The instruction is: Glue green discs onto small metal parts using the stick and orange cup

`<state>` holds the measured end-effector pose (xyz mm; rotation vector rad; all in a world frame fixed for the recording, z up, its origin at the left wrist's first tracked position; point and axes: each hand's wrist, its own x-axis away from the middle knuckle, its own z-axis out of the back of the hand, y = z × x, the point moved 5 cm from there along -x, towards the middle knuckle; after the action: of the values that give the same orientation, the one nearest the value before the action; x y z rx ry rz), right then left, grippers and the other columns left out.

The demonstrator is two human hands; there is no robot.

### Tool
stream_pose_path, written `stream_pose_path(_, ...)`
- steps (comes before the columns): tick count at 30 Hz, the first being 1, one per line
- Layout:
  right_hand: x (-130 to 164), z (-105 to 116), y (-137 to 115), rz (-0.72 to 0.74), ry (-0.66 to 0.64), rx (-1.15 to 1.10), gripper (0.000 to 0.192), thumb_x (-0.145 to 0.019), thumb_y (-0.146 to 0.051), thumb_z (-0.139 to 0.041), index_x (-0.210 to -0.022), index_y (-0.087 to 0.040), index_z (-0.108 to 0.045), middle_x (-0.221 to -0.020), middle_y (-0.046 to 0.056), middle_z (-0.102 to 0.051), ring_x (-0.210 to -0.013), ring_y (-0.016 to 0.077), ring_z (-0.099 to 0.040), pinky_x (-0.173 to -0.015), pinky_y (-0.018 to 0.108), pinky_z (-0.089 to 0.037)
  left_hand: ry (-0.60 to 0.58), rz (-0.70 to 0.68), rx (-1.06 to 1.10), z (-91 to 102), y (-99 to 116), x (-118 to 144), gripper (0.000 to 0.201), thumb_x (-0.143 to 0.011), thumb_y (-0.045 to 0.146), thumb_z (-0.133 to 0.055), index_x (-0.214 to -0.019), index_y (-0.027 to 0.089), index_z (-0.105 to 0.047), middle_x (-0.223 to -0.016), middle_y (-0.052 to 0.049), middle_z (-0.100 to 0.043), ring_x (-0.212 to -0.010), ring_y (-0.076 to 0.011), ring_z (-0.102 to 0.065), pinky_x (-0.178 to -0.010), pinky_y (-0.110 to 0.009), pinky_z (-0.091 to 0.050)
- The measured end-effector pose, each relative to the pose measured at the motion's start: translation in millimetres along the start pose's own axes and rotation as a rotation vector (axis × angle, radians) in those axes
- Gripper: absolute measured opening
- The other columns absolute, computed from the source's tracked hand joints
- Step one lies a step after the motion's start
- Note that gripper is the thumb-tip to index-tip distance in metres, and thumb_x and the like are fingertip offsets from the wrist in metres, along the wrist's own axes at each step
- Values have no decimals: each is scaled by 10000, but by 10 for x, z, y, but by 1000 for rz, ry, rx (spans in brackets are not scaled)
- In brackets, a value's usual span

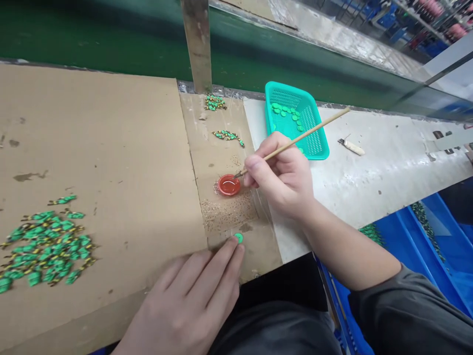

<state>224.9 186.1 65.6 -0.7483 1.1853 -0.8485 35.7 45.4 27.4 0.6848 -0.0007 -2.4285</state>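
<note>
The right hand (283, 180) pinches a thin wooden brush (295, 141), its dark tip dipped at the rim of a small round red dish (228, 185) holding glossy liquid. The left hand (192, 301) lies flat, fingers together, fingertips pressing a small green disc (239, 237) on speckled brown cardboard (111, 148). A heap of green-and-yellow painted pieces (44, 246) lies far left. Behind, a teal mesh plastic basket (318, 143) holds more green discs. No writing shows.
</note>
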Motion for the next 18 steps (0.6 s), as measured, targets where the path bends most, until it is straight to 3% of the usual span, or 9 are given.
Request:
stream_pose_path(9,12,95,-123,69,-10,106,357,-1134,-414,-749,-847,-248,-619,-736,-65,-646,-574,79,-621,-521,252,-486,15,49,-21,-46,15,60,385,-1119,182,-658,-1476,56,-731,-1418,-128,-810,-1103,-297,-735,-940,-521,-536)
stream_pose_path(18,15,-77,-158,241,-117,347,332,-1106,-218,-766,-805,-219,-626,-755,-54,-635,-645,81,-581,-606,242,-461,54,78,-15,-77,25,83,317,-1098,185,-669,-1376,83,-781,-1490,-138,-786,-1126,-312,-725,-930,-521,-499)
